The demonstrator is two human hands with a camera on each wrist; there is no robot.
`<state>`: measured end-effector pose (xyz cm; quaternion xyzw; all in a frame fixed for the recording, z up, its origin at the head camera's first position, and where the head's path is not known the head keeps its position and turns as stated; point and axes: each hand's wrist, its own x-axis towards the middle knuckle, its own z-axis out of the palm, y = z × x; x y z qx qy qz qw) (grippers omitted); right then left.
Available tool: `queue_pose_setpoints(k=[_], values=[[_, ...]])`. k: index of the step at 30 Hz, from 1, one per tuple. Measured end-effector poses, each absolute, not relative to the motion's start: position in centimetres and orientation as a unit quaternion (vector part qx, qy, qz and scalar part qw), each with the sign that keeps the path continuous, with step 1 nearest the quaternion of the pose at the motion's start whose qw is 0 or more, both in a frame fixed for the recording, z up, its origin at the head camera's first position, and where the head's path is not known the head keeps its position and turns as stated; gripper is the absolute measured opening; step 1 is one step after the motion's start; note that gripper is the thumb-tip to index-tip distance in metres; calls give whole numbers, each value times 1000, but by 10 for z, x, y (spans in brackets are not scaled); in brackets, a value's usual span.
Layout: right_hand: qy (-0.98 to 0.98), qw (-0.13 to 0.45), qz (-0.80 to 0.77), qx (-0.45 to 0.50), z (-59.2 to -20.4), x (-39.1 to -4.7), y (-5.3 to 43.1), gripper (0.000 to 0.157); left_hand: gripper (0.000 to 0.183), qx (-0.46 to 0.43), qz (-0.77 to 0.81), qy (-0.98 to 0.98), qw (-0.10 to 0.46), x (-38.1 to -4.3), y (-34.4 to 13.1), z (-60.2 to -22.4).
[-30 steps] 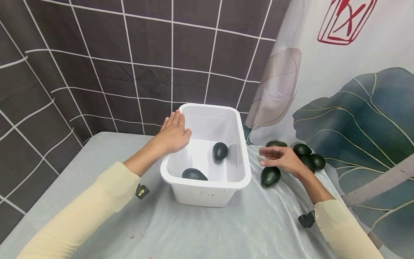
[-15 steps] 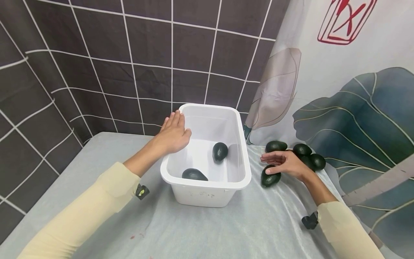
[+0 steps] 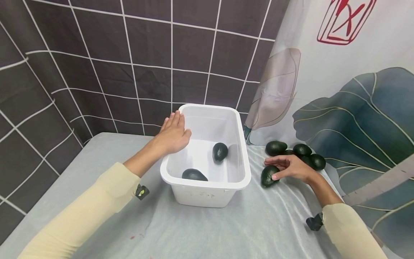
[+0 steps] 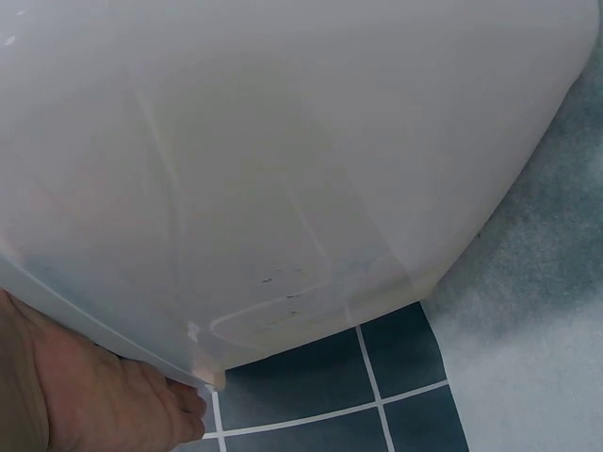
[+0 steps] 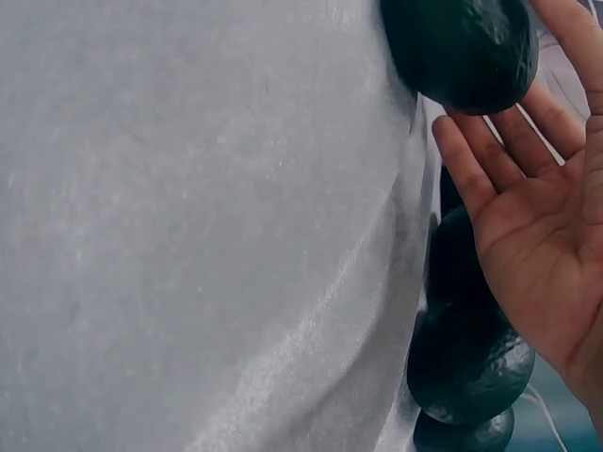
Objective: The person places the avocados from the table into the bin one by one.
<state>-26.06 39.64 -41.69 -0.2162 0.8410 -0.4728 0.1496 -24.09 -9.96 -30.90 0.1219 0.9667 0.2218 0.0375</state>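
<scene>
In the head view a white plastic tub (image 3: 207, 196) stands mid-table with two dark green avocados inside: one near the middle (image 3: 220, 151), another at the front (image 3: 194, 174). My left hand (image 3: 173, 135) lies on the tub's left rim, fingers straight together; the left wrist view shows it along the tub's edge (image 4: 104, 339). Right of the tub, my right hand (image 3: 292, 169) is at the nearest loose avocado (image 3: 267, 177), thumb over its right side and fingers at its far side. In the right wrist view the fingers reach loosely behind that avocado (image 5: 462, 52), palm facing it.
Several more avocados (image 3: 302, 150) lie in a cluster behind my right hand, with one (image 3: 276, 148) a little left of them. A pale blue cloth (image 3: 181, 230) covers the table. Dark gridded fabric (image 3: 145, 43) and a patterned curtain (image 3: 355, 118) hang behind.
My right hand has shifted slightly right and toward me; its thumb has come down onto the avocado's right side. That avocado, the tub and my left hand have stayed in place.
</scene>
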Motion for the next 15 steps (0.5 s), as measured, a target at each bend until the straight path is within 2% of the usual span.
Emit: queue_pose_setpoints(k=[15], values=[[860, 170, -438, -196, -416, -258, 403, 66, 81, 123, 220, 967, 40, -242, -101, -310]])
